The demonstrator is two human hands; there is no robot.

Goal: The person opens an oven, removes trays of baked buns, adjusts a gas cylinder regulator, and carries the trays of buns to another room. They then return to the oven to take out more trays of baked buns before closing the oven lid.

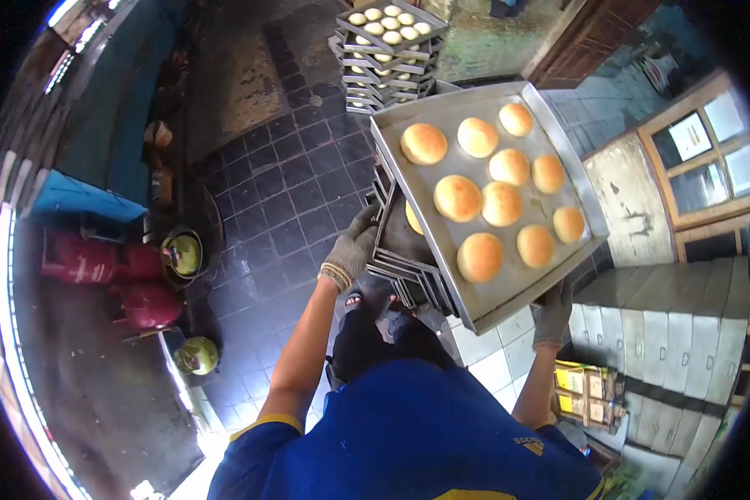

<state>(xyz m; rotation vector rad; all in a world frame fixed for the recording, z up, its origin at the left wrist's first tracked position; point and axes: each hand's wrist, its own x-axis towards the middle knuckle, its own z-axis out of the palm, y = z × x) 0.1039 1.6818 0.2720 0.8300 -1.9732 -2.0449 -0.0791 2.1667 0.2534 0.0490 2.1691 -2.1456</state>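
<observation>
A metal tray (492,304) of several golden baked buns (502,204) sits tilted above a stack of dark trays (408,250). My left hand (352,250), in a grey knitted glove, is at the left side of the tray and stack, its fingers against the metal edge. At the tray's lower right corner is my right hand (552,315), also gloved, its fingers partly hidden beneath the tray. Part of another bun shows on the tray underneath, in the gap at the left.
A crosswise stack of trays with pale buns (392,33) stands at the top. Red gas cylinders (150,306) and green ones (197,356) are at the left. Metal boxes (667,342) and yellow-labelled crates (587,392) are at the right. Dark tiles (283,183) cover the floor.
</observation>
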